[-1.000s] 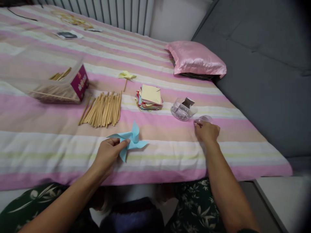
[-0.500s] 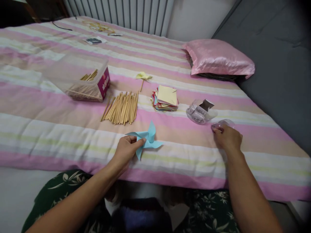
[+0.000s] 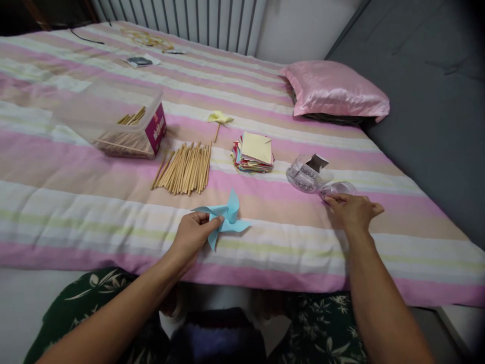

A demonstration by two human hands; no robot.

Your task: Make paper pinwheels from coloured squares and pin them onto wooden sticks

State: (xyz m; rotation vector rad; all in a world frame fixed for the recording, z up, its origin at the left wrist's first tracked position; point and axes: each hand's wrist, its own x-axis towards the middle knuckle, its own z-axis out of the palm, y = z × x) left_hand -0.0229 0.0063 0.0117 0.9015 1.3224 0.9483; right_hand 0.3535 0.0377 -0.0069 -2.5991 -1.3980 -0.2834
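— While the left hand (image 3: 191,233) keeps its pinch on the blue paper pinwheel (image 3: 224,218), what differs from half a second ago?

— The right hand (image 3: 350,210) does. It was bunched with its fingertips by the clear lid (image 3: 338,188); now its fingers are spread flat on the striped bedspread (image 3: 94,202), fingertips touching the lid's near edge. It holds nothing.

— And the pinwheel, has it moved?

— Hardly. It lies on the bedspread near the front edge, its left vanes clamped between the left thumb and fingers, its right vanes free and pointing away from the hand.

— Where is the lid relative to the rest?

— Just beside the clear plastic tub (image 3: 306,175), on its right, the two touching or nearly so. The pinwheel is well apart from them, to the left.

— What lies farther back?

— A loose row of wooden sticks (image 3: 184,168), a stack of coloured paper squares (image 3: 253,152), a yellow pinwheel on a stick (image 3: 219,120), a clear box with more sticks (image 3: 117,124), and a pink pillow (image 3: 335,91) by the grey sofa (image 3: 424,101).
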